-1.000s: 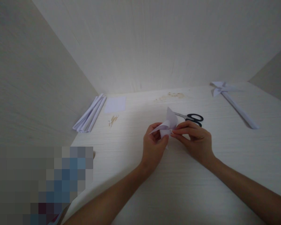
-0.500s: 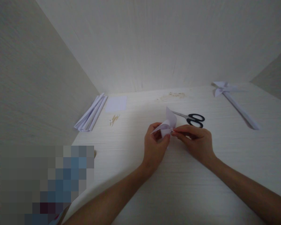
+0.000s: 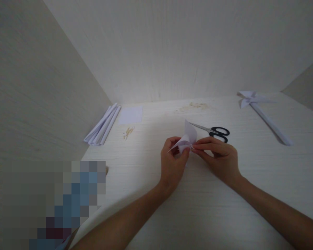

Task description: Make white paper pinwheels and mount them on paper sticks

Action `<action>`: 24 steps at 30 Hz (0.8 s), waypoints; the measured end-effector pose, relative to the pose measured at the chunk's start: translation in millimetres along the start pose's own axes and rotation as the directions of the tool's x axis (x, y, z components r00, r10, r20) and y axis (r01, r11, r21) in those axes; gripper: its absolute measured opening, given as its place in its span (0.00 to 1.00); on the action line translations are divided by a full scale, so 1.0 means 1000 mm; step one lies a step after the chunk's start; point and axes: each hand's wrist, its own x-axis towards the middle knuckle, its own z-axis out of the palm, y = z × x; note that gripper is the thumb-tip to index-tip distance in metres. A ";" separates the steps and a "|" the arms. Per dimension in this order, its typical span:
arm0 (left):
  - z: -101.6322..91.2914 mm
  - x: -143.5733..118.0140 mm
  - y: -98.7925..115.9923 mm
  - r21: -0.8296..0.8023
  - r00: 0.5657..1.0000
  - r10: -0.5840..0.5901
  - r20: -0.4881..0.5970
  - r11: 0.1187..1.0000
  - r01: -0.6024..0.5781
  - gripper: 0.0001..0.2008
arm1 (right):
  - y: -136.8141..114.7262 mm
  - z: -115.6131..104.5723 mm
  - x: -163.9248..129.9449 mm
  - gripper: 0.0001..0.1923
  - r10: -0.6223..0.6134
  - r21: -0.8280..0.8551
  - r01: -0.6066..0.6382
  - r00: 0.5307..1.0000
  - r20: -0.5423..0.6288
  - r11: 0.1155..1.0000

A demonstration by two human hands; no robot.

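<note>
From your head camera, little separates this moment from a second ago: your hands sit in nearly the same spot, and the whole scene has slid slightly lower and to the right in the picture. Your left hand [image 3: 172,165] and right hand [image 3: 219,158] have stayed together over the middle of the table [image 3: 198,208], and the folded paper piece [image 3: 186,139] is still held between them, just above the tabletop.

Your left thumb and fingers pinch the paper's lower left part; your right fingertips [image 3: 195,148] are pressed together and pinch it at its centre, from the right. The paper's longest flap points up and slightly away from you, while a second flap juts left, past your left thumb. It is plain white, with no print or writing that can be read; no thing on the table shows a label.

Just behind the paper lie the scissors [image 3: 214,131], black handles to the right, blades pointing left toward the paper. At the far left a bundle of folded paper strips [image 3: 103,126] lies beside a small white sheet [image 3: 130,115], with a few toothpicks [image 3: 127,132] near them. At the far right rests a finished paper pinwheel [image 3: 261,111], its stick running toward you and to the right.
</note>
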 end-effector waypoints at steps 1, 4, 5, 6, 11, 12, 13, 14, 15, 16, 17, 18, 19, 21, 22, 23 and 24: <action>0.000 0.000 0.000 0.003 1.000 0.005 0.000 1.000 -0.005 0.12 | -0.001 0.000 0.000 0.05 -0.016 -0.019 0.016 1.000 0.003 1.000; 0.000 0.000 0.000 0.007 1.000 0.009 -0.001 1.000 -0.009 0.12 | -0.005 0.000 0.001 0.06 -0.048 -0.080 0.048 0.999 0.006 0.996; 0.000 0.000 0.000 0.010 1.000 0.006 0.000 1.000 -0.006 0.12 | -0.006 0.000 0.002 0.05 -0.054 -0.090 0.054 0.999 0.001 0.994; 0.000 0.000 0.000 0.014 1.000 0.004 0.003 1.000 -0.004 0.12 | -0.007 0.000 0.002 0.05 -0.060 -0.100 0.060 0.998 -0.002 0.993; 0.000 0.000 0.002 0.036 1.000 0.016 0.006 0.999 -0.016 0.12 | -0.010 0.001 0.003 0.06 -0.091 -0.183 0.090 0.996 0.001 0.979; 0.000 0.000 0.003 0.039 1.000 0.019 0.006 0.999 -0.019 0.12 | -0.010 0.001 0.003 0.06 -0.093 -0.190 0.091 0.996 0.001 0.977; 0.000 0.000 0.003 0.042 1.000 0.022 0.006 0.999 -0.022 0.12 | -0.011 0.001 0.003 0.06 -0.094 -0.193 0.092 0.996 0.000 0.977; 0.000 0.000 0.004 0.045 1.000 0.025 0.009 0.999 -0.025 0.12 | -0.011 0.001 0.003 0.06 -0.095 -0.194 0.094 0.995 0.000 0.977; 0.000 -0.001 0.004 0.047 1.000 0.027 0.013 0.999 -0.028 0.12 | -0.011 0.001 0.003 0.05 -0.095 -0.194 0.093 0.995 -0.004 0.977; -0.001 -0.001 0.004 0.049 0.999 0.027 0.017 0.998 -0.028 0.13 | -0.011 0.001 0.003 0.05 -0.093 -0.197 0.089 0.996 -0.008 0.976; -0.001 -0.001 0.004 0.050 0.999 0.028 0.021 0.998 -0.029 0.13 | -0.011 0.001 0.003 0.05 -0.090 -0.200 0.086 0.996 -0.012 0.976; -0.001 -0.001 0.004 0.049 0.999 0.031 0.024 0.998 -0.032 0.13 | -0.011 0.001 0.003 0.05 -0.089 -0.203 0.084 0.996 -0.017 0.976; -0.001 -0.001 0.003 0.049 0.999 0.036 0.027 0.998 -0.037 0.13 | -0.011 0.001 0.003 0.05 -0.087 -0.207 0.082 0.996 -0.018 0.975; -0.002 -0.001 0.002 0.051 0.998 0.051 0.034 0.997 -0.053 0.14 | -0.012 0.001 0.003 0.05 -0.087 -0.209 0.081 0.996 -0.018 0.974; -0.002 -0.001 0.002 0.052 0.998 0.057 0.036 0.997 -0.059 0.14 | -0.013 0.001 0.003 0.06 -0.090 -0.209 0.084 0.996 -0.016 0.974; -0.002 -0.001 0.001 0.054 0.998 0.060 0.034 0.997 -0.062 0.14 | -0.013 0.001 0.003 0.06 -0.092 -0.208 0.087 0.996 -0.016 0.974; -0.002 -0.001 0.001 0.057 0.998 0.061 0.032 0.996 -0.062 0.13 | -0.013 0.001 0.003 0.06 -0.094 -0.208 0.089 0.995 -0.016 0.974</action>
